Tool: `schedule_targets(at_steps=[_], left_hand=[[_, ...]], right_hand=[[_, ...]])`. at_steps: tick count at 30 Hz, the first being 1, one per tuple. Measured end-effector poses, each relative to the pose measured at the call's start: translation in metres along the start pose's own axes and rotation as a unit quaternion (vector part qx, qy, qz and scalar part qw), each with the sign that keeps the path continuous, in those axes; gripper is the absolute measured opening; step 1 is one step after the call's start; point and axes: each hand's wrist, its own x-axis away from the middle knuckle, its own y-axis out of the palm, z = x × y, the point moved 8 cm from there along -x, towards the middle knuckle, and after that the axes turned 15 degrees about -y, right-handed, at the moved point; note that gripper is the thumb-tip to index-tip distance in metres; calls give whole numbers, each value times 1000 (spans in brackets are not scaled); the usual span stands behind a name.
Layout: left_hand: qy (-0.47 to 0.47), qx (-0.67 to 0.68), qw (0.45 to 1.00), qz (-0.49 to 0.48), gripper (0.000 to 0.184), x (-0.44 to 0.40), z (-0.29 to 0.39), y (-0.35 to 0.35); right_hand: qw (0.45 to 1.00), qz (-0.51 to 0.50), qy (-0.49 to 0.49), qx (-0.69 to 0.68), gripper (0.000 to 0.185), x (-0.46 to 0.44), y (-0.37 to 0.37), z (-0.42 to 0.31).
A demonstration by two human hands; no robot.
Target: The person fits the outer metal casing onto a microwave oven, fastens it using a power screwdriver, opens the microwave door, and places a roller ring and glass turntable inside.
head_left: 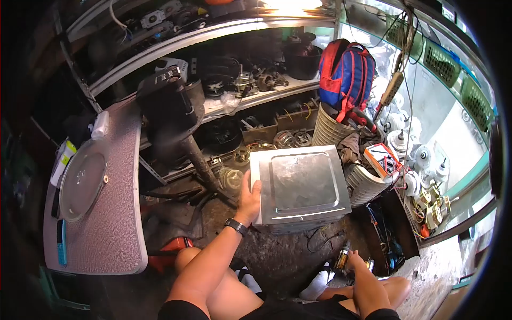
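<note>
A microwave oven [304, 181] with a grey metal casing and a pale front edge sits on the floor ahead of me, its embossed panel facing up. My left hand [249, 200], with a dark watch on the wrist, grips that pale edge on its left side. Low on the right, my right hand [356, 260] is closed around a small power drill [342, 257], dark with a yellowish body. Most of the drill's handle is hidden by the fingers. The drill is apart from the oven, near my right foot.
On the left table [125, 213] lies a glass turntable plate [82, 178]. A dark tray [381, 234] with tools stands at right, beside ribbed buckets [365, 184]. A red and blue backpack [346, 74] rests above. Motor parts [421, 154] line the right; shelves [213, 109] stand behind.
</note>
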Motion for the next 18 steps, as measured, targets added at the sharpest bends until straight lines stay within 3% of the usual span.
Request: schedule_targets(at_steps=[2, 3, 4, 5, 7, 8, 9, 11, 12, 16, 17, 18], left_hand=[[-38, 22, 999, 4, 56, -7, -21, 0], [-38, 23, 999, 6, 56, -5, -22, -4], [-82, 68, 994, -40, 63, -5, -28, 1], [-124, 112, 982, -88, 70, -5, -33, 9], [-127, 106, 982, -88, 69, 1, -31, 9], [-132, 100, 982, -88, 68, 5, -30, 11], [-131, 98, 982, -96, 68, 10, -30, 13], [-108, 131, 976, -133, 57, 21, -27, 19], [-106, 129, 976, -137, 57, 28, -22, 21], [-107, 151, 972, -142, 70, 52, -8, 29], [-71, 137, 976, -151, 74, 59, 0, 35], [-36, 125, 979, -160, 79, 69, 8, 41]], right_hand=[[997, -23, -67, -25, 78, -27, -14, 3], [985, 94, -95, -109, 61, -22, -53, -7], [938, 262, -157, -164, 54, -18, -93, -17], [860, 359, -234, -277, 46, -15, -133, -34], [787, 252, -158, -541, 47, 9, -197, -86], [747, 290, -153, -578, 49, 42, -237, -123], [730, 341, -181, -564, 50, 66, -269, -154], [746, 380, -294, -460, 46, 66, -296, -182], [755, 306, -269, -513, 43, 82, -300, -207], [729, 263, -302, -555, 45, 84, -292, -191], [764, 253, -298, -514, 48, 89, -295, -182], [738, 226, -298, -562, 47, 81, -290, -173]])
